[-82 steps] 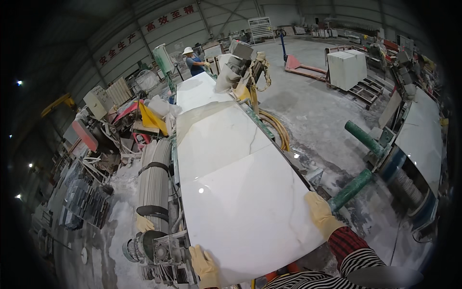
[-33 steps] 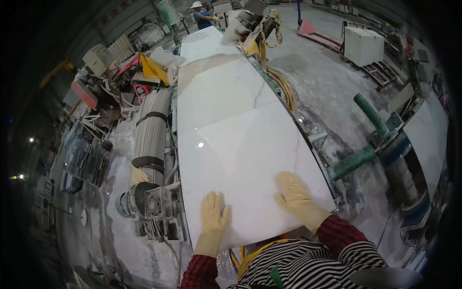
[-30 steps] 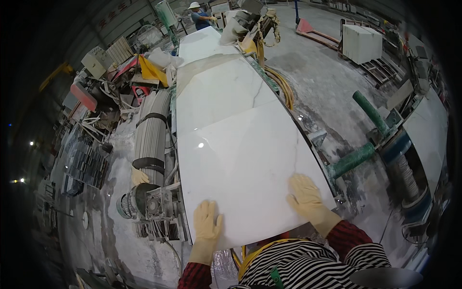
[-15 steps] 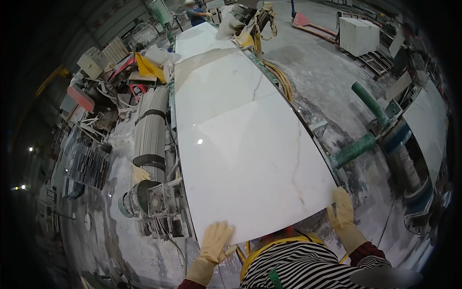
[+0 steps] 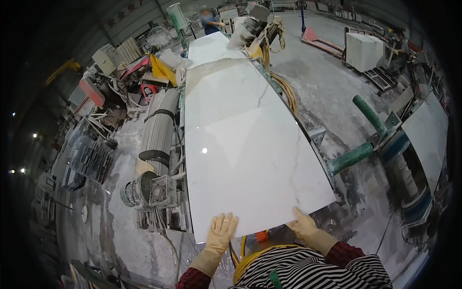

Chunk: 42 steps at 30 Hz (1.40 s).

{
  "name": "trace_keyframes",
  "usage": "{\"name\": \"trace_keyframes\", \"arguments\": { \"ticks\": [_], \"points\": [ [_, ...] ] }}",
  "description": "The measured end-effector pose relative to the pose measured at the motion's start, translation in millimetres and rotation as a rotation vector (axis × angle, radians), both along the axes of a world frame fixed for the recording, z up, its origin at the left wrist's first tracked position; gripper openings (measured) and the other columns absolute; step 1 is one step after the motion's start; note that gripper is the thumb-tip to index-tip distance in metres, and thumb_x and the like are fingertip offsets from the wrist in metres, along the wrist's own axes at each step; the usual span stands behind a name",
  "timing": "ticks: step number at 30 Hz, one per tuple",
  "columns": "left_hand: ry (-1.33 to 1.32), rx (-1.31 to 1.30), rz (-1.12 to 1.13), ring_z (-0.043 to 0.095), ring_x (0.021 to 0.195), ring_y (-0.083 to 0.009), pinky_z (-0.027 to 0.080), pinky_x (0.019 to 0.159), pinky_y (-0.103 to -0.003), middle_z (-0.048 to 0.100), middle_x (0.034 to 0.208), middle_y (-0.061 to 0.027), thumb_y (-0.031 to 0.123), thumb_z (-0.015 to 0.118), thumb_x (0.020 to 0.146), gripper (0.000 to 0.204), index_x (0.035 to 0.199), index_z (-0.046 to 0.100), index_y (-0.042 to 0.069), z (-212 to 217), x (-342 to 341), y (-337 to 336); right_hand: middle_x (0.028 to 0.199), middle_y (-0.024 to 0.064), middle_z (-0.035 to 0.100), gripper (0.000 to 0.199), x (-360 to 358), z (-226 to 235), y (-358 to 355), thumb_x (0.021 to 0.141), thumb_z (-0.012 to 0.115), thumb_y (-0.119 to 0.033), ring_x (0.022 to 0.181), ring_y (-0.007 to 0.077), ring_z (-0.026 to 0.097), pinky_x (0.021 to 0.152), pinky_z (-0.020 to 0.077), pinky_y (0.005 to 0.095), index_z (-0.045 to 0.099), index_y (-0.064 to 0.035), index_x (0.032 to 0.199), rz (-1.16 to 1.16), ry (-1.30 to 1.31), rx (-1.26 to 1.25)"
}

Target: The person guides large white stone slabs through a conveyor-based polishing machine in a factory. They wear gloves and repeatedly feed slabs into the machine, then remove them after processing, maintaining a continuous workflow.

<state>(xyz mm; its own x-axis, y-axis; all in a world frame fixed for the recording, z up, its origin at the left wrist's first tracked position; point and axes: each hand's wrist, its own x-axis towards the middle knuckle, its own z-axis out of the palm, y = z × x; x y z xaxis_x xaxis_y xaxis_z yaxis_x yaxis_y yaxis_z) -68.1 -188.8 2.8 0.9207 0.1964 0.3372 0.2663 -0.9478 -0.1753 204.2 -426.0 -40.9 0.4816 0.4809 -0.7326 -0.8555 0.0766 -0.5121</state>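
Observation:
A large glossy white slab (image 5: 255, 178) with brown-grey veins lies lengthwise before me, its near edge close to my body. Both my hands wear cream rubber gloves. My left hand (image 5: 221, 230) grips the near edge by the left corner, fingers laid over the top face and thumb hidden. Along the same edge, right of the middle, my right hand (image 5: 304, 225) holds on, one digit on top and the rest partly out of sight under the slab. Beyond a straight seam, a second white slab (image 5: 231, 91) continues away from me, its far part covered by a dull beige patch.
A motor (image 5: 139, 190) and a ribbed grey roller cover (image 5: 161, 120) stand along the left side. Green posts (image 5: 353, 158) jut in from the right. Yellow hoses (image 5: 286, 91) run beside the far slab. A co-worker (image 5: 209, 21) stands at the far end.
My right hand has moved left from the slab's right corner to the near edge's middle part. My left hand has shifted slightly along the edge. The whole view has tilted up a little.

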Motion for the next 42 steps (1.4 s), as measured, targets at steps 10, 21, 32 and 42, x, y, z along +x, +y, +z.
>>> {"name": "trace_keyframes", "arguments": {
  "ticks": [10, 21, 32, 42],
  "points": [
    [0.029, -0.049, -0.056, 0.061, 0.134, -0.0352, 0.050, 0.115, -0.051, 0.063, 0.151, -0.0121, 0.010, 0.068, 0.094, 0.056, 0.149, 0.062, 0.011, 55, -11, -16, 0.166, 0.0242, 0.052, 0.060, -3, 66, -15, 0.117, 0.065, -0.019, 0.150, 0.0384, 0.059, 0.126, 0.0532, 0.0533, 0.040, 0.0076, 0.165, 0.072, -0.045, 0.101],
    [0.146, -0.253, -0.005, 0.070, 0.132, -0.0365, 0.064, 0.100, -0.043, 0.068, 0.151, -0.0108, -0.004, 0.058, 0.093, 0.053, 0.144, 0.065, 0.013, 199, 5, -21, 0.158, 0.0310, 0.057, 0.051, 22, 149, -46, 0.122, 0.046, -0.017, 0.139, 0.0432, 0.068, 0.118, 0.0572, 0.0585, 0.037, 0.0089, 0.166, 0.368, -0.669, 0.517],
    [0.157, -0.287, -0.027, 0.073, 0.128, -0.0406, 0.064, 0.100, -0.043, 0.072, 0.145, -0.0156, -0.003, 0.062, 0.092, 0.056, 0.146, 0.063, 0.012, 217, 8, -16, 0.140, 0.0256, 0.072, 0.051, 13, 197, -38, 0.119, 0.060, -0.024, 0.125, 0.0376, 0.077, 0.110, 0.0642, 0.0507, 0.052, 0.0143, 0.152, 0.258, -0.570, 0.349],
    [0.090, -0.284, -0.079, 0.076, 0.120, -0.0402, 0.065, 0.099, -0.046, 0.073, 0.140, -0.0168, -0.004, 0.063, 0.096, 0.047, 0.140, 0.065, 0.013, 189, 0, -23, 0.147, 0.0272, 0.063, 0.047, 13, 129, -57, 0.120, 0.056, -0.018, 0.130, 0.0383, 0.073, 0.114, 0.0628, 0.0525, 0.047, 0.0085, 0.158, 0.333, -0.872, 0.486]
  ]
}}
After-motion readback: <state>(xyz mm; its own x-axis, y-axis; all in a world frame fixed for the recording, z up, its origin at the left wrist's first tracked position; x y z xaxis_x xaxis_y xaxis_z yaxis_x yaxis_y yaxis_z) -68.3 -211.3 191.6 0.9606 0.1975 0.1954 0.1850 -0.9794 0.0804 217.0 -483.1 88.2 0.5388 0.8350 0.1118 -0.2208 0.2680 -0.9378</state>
